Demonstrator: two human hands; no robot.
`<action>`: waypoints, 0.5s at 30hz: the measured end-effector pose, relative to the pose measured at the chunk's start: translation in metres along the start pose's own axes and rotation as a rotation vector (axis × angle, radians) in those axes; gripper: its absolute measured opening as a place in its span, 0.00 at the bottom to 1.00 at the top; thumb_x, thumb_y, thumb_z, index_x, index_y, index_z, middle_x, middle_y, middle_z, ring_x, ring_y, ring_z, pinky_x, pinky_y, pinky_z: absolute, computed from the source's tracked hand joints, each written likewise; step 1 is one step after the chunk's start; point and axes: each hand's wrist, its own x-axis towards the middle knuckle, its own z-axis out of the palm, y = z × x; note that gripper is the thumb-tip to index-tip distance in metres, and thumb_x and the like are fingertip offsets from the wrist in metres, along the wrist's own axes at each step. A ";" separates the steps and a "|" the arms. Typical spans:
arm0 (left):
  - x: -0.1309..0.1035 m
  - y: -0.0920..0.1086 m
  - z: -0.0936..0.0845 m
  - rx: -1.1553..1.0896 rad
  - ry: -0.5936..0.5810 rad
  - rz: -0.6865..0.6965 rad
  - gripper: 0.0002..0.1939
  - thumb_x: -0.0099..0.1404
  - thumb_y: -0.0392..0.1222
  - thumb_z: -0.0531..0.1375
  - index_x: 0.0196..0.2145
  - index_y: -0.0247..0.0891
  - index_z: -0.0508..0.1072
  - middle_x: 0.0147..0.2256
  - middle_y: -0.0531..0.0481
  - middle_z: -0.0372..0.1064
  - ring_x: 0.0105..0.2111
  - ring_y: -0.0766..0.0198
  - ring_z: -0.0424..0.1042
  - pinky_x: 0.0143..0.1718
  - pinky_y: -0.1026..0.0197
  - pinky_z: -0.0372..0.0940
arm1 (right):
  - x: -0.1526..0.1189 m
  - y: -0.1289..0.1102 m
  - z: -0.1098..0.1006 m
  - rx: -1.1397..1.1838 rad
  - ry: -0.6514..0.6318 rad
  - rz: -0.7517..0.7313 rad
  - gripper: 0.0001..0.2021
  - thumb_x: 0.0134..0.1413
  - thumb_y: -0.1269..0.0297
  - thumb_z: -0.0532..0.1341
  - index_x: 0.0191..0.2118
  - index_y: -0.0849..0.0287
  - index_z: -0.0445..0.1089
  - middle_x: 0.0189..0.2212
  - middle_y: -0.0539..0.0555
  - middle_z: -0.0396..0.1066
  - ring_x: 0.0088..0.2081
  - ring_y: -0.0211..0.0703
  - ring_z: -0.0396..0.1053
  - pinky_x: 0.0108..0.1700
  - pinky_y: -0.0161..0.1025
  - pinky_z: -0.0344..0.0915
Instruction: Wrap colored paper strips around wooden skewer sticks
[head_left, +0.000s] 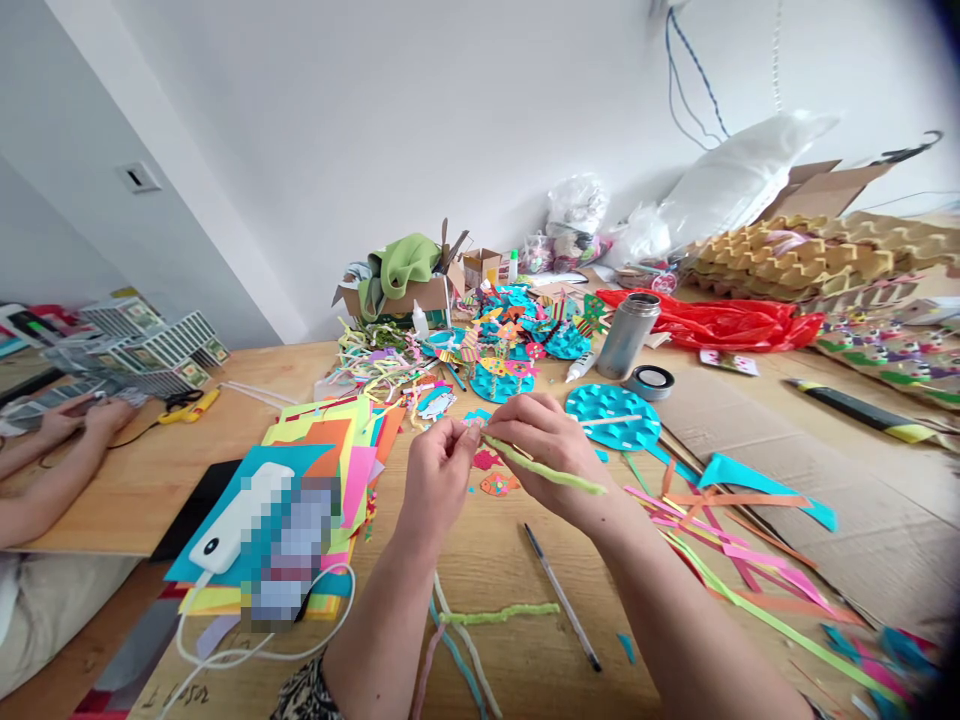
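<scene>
A fuzzy yellow-green pipe cleaner (551, 470) runs from my fingertips back across my right hand (546, 450), whose fingers pinch it near one end. My left hand (437, 468) is closed too, thumb and forefinger meeting the right fingertips at that end; the exact grip point is hidden. Just beyond and under my hands lie a red paper cutout (487, 459) and an orange paper fish (498, 484). Nearer to me, another yellow-green pipe cleaner (510, 612) crosses pink, blue and white ones. A pen (562, 597) rests below my right hand.
Coloured paper (300, 460) with a white power bank (244, 517) and a blurred phone lies left. Blue scalloped disc (615, 416), metal flask (628, 335), paper strips (739, 530) and a cutter (859, 410) are right. Finished-looking fish crafts (502, 360) stand behind. Another person's hands (86, 415) work far left.
</scene>
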 end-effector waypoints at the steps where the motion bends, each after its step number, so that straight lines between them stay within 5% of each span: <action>1: 0.000 0.000 0.000 -0.007 -0.002 -0.007 0.15 0.61 0.48 0.57 0.22 0.37 0.64 0.17 0.59 0.52 0.19 0.71 0.52 0.21 0.66 0.49 | 0.000 0.000 0.000 -0.005 -0.006 0.001 0.06 0.60 0.73 0.56 0.34 0.60 0.70 0.35 0.56 0.70 0.37 0.41 0.66 0.44 0.43 0.61; 7: 0.002 0.002 -0.003 0.058 -0.023 0.006 0.16 0.63 0.49 0.56 0.22 0.36 0.67 0.17 0.56 0.60 0.19 0.69 0.60 0.22 0.67 0.55 | 0.002 -0.002 0.004 0.247 0.080 0.207 0.07 0.58 0.72 0.58 0.32 0.60 0.72 0.31 0.55 0.70 0.33 0.40 0.68 0.36 0.39 0.64; 15: 0.006 -0.009 -0.010 0.351 -0.036 0.425 0.07 0.58 0.36 0.64 0.37 0.38 0.76 0.31 0.49 0.74 0.31 0.64 0.72 0.36 0.61 0.66 | 0.003 0.005 0.004 0.531 0.003 0.592 0.11 0.53 0.61 0.63 0.25 0.61 0.74 0.27 0.55 0.71 0.32 0.43 0.70 0.34 0.39 0.67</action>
